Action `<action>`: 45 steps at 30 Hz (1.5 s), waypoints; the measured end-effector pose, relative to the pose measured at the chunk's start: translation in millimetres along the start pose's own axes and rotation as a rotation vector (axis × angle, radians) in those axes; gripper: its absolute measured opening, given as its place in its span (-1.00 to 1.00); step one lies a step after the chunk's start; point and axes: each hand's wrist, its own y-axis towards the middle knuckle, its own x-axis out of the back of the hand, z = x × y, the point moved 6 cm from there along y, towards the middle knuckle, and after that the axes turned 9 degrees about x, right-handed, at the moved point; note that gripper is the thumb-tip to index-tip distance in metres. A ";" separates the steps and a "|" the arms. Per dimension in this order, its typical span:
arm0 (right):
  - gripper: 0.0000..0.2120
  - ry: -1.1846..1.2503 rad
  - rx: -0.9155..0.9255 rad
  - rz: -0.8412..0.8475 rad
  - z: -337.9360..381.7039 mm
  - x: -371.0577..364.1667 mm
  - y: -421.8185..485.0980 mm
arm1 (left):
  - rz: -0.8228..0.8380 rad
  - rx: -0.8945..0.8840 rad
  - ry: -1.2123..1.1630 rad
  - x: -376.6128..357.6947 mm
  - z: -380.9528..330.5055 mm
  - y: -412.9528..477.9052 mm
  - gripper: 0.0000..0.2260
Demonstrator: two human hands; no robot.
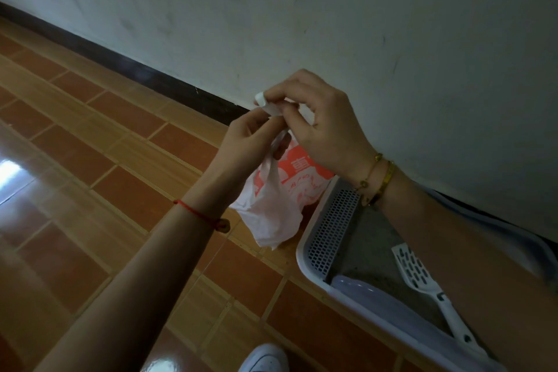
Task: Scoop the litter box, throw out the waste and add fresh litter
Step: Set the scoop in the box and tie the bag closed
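Held up over the tiled floor (90,160), a white plastic bag (271,211) with orange-red print: left hand (250,137) curled round the twisted neck, right hand (326,130) just above it, pinching the white handle ends between thumb and fingertips. Hanging crumpled just beside the far-left corner of the litter box (302,260), touching or not, cannot tell. Down in the box, on grey litter (374,251), a white slotted scoop (415,270) lying flat, handle toward the camera, near a perforated grid panel (332,229).

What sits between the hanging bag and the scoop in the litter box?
Head view: a grey perforated panel, then a stretch of grey litter.
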 end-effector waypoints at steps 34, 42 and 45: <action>-0.83 0.141 -0.309 -0.031 -31.5 -24.8 -23.5 | -0.215 -0.199 0.056 15.0 6.4 2.5 -0.71; -0.84 0.271 -0.417 -0.076 -25.7 -30.2 -21.6 | -0.203 -0.370 0.016 19.0 2.1 -5.7 -0.79; -0.83 0.337 -0.511 -0.064 -30.3 -34.7 -22.2 | -0.295 -0.507 0.197 26.8 6.5 -6.3 -0.79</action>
